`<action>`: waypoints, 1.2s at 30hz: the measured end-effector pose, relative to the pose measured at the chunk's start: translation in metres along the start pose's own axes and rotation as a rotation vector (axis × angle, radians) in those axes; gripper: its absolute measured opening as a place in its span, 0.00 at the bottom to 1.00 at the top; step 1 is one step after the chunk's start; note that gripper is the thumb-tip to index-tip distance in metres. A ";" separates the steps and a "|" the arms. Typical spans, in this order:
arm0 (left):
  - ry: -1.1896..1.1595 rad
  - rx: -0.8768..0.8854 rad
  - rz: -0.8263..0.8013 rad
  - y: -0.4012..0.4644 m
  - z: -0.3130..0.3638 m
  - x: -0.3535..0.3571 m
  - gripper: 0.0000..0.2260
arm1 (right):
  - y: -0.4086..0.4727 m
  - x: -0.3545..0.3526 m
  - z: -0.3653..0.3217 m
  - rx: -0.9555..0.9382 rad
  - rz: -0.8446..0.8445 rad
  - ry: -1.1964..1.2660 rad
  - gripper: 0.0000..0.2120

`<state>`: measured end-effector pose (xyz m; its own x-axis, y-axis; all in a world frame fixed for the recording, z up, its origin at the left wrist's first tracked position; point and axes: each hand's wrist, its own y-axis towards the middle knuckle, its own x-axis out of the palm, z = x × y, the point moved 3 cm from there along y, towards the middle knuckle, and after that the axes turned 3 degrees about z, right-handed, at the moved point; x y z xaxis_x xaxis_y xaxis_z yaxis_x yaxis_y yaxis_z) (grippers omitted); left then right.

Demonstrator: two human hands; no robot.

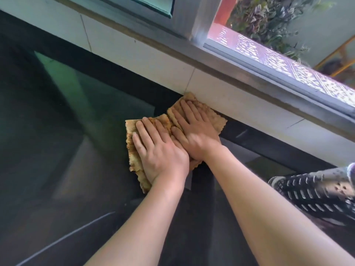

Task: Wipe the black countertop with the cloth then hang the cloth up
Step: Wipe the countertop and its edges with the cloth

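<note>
Both hands, the left hand (159,150) and right hand (194,131) side by side with fingers spread flat, press the cloth (153,121) onto the black tabletop (76,150) against the wall ahead, so wiping seems underway; next, another stroke, judged.

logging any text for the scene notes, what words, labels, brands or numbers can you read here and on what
None can be read.
The tan cloth under the left hand and right hand carries no label that shows.
The black countertop and white wall tiles bear no print.
The dotted item at right shows a pattern only.
</note>
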<state>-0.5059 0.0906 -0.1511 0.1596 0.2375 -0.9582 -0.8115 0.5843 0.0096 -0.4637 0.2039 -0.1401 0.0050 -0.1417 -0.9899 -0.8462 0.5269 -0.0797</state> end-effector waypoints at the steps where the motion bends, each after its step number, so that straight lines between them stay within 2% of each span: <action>1: 0.003 0.010 -0.006 -0.007 0.006 0.003 0.29 | -0.009 0.001 0.007 0.014 0.000 -0.005 0.30; 7: -0.029 0.089 -0.043 -0.057 0.049 0.015 0.29 | -0.075 0.000 0.050 0.127 0.021 -0.013 0.31; 13: -0.069 0.157 -0.088 -0.081 0.060 0.015 0.29 | -0.113 0.005 0.061 0.249 0.038 -0.022 0.31; 18: -0.104 0.196 -0.131 -0.083 0.056 0.012 0.28 | -0.124 0.009 0.054 0.377 0.023 -0.001 0.38; 26: -0.118 0.314 -0.180 -0.073 0.019 0.007 0.28 | -0.126 0.012 0.016 0.552 0.013 -0.022 0.40; 36: -0.116 0.225 -0.128 0.016 -0.089 -0.027 0.28 | -0.018 0.015 -0.087 0.448 0.017 -0.054 0.39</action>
<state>-0.5735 0.0243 -0.1509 0.3271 0.2303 -0.9165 -0.6373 0.7699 -0.0340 -0.4943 0.1196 -0.1435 0.0307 -0.0919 -0.9953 -0.5318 0.8416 -0.0941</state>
